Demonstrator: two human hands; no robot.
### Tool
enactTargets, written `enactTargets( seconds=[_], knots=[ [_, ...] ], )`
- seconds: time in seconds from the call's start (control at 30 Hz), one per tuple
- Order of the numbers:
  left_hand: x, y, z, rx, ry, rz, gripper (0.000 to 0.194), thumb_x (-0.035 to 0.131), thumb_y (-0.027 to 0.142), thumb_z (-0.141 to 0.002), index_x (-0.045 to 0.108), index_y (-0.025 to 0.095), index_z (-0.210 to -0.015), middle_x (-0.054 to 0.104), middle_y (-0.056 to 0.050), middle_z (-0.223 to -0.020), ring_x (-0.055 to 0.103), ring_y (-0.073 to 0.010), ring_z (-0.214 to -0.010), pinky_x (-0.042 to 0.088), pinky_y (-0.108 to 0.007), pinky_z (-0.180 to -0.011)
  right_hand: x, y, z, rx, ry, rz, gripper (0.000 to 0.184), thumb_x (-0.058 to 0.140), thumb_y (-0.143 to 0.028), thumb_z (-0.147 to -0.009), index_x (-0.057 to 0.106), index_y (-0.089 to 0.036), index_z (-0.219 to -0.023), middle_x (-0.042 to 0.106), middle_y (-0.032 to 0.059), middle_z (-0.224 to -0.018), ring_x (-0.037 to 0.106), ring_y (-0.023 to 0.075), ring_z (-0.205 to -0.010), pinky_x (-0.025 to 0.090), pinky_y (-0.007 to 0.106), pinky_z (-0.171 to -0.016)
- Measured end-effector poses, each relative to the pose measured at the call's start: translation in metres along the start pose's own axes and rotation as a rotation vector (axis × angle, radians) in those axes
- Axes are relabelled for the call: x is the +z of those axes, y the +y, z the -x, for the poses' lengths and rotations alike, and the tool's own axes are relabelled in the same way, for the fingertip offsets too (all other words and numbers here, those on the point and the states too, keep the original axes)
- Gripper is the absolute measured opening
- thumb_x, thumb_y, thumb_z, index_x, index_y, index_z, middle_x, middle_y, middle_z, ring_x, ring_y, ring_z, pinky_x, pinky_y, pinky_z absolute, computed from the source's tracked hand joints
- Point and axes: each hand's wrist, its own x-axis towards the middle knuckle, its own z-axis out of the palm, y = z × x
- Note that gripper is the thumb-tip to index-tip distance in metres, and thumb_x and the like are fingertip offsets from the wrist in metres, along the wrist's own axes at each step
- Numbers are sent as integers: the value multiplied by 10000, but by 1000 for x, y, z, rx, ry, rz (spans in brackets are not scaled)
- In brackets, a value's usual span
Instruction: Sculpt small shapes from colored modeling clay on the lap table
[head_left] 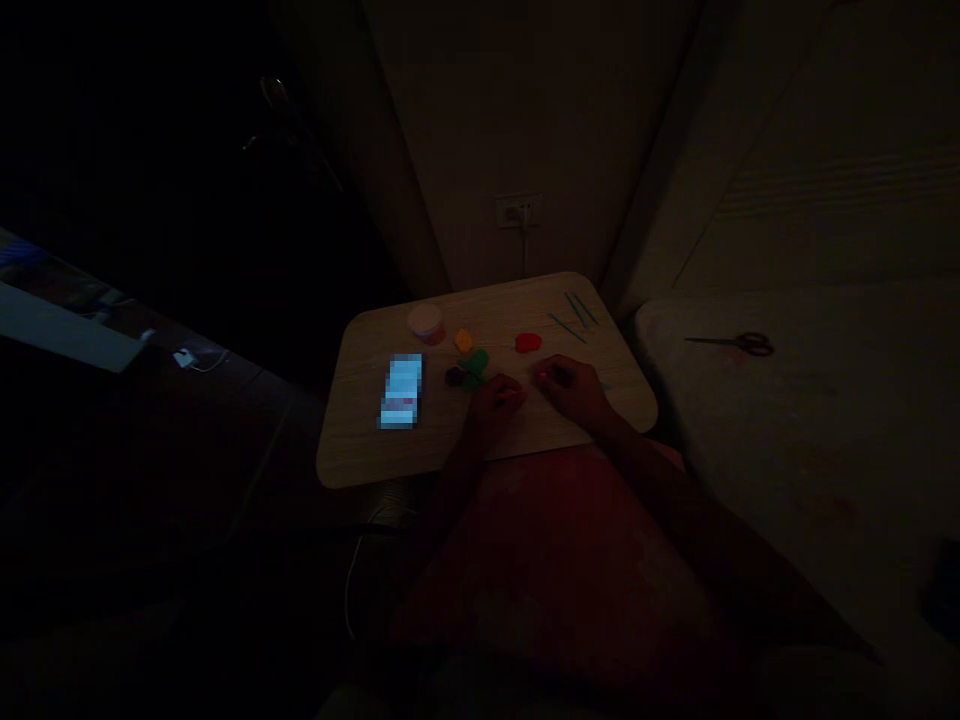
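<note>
The scene is very dark. My left hand (496, 398) and my right hand (571, 386) rest close together on a small light wooden table (375, 460). Both have curled fingers, pinching something small and reddish between them that I cannot make out. Just beyond my left hand lie a green lump (475, 366), a dark lump (454, 376) and an orange lump (464, 340) of what looks like modelling clay. A red lump (528, 343) sits farther back, beyond my right hand.
A lit phone (402, 391) lies on the table's left. A small round pinkish tub (425, 322) stands at the back. Thin teal sticks (576, 313) lie at the back right corner. Scissors (739, 343) rest on the pale surface to the right. A wall socket (517, 212) is behind.
</note>
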Motion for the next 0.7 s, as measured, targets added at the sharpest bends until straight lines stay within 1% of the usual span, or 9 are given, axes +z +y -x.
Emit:
enactTargets(
  seconds=[0.13, 0.27, 0.37, 0.47, 0.6, 0.7],
  knots=[
    [0, 1, 0, 4, -1, 4, 205, 660, 375, -842, 625, 175, -813, 589, 18, -732, 520, -125, -696, 394, -230, -638, 1, 2, 0, 23, -12, -25, 220, 684, -330, -855, 776, -187, -996, 774, 64, -890, 674, 183, -731, 512, 293, -671],
    [2, 0, 0, -17, 19, 6, 223, 665, 396, -836, 624, 179, -813, 549, 27, -705, 483, -120, -668, 372, -231, -615, 2, 2, 0, 25, -14, -39, 189, 703, -323, -837, 789, -186, -935, 794, 79, -916, 706, 203, -769, 537, 314, -713],
    [1, 1, 1, -23, 13, -2, 234, 662, 408, -838, 622, 179, -809, 543, 27, -694, 475, -121, -657, 362, -232, -603, 0, -1, 0, 28, -15, -17, 184, 697, -341, -851, 790, -188, -892, 791, 71, -867, 704, 204, -753, 533, 312, -705],
    [0, 2, 1, -16, 7, -5, 230, 665, 403, -837, 624, 178, -812, 571, 20, -714, 496, -125, -674, 374, -232, -613, -1, -3, 1, 29, -5, -7, 210, 679, -368, -868, 784, -187, -855, 778, 60, -818, 689, 202, -730, 521, 307, -687],
    [0, 1, 0, -7, 7, 0, 209, 665, 381, -842, 635, 174, -827, 602, 15, -742, 523, -126, -697, 393, -234, -641, -1, -5, 0, 32, -17, -8, 262, 637, -394, -903, 780, -184, -841, 770, 58, -812, 680, 206, -743, 508, 307, -703],
    [1, -1, 0, -4, 12, 2, 207, 674, 376, -839, 634, 174, -815, 584, 22, -717, 513, -124, -680, 376, -232, -620, -2, -5, -1, 25, -31, 19, 329, 565, -397, -952, 760, -182, -797, 753, 55, -782, 661, 197, -723, 495, 304, -711]
  ],
)
